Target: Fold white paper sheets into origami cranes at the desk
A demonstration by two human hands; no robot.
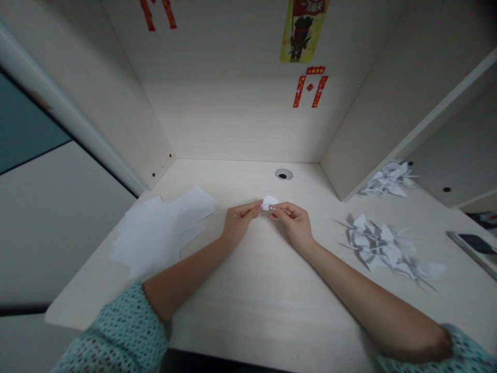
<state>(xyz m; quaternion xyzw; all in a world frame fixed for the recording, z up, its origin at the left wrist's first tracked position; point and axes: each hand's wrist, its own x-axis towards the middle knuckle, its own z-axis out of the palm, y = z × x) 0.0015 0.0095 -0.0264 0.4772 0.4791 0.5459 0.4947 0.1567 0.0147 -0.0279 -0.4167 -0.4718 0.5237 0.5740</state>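
A pale wood back panel point(233, 103) closes the far side of the space, and an upright divider point(373, 114) stands on the right. Below them spreads a light wood-grain table point(233, 300), bare across its near middle. On its left lies an overlapping spread of white sheets point(155, 238), flat and, as far as can be seen, unfolded: this looks like the work left. On the right, a near heap point(388, 251) of pointed, folded white paper shapes seems to be the finished part, with a smaller far heap point(390, 178) beside the divider; their number cannot be told. A flat device point(476, 248) with a dark top lies at the right edge. A yellow poster point(305, 31) and red strips point(298, 90) are on the back panel. At the middle of the table, the left hand point(237, 221) and right hand point(295, 223) meet, each grip a narrow fingertip pinch on one small paper piece point(269, 200). It appears part-folded. Just beyond it is a round cable hole point(284, 174).
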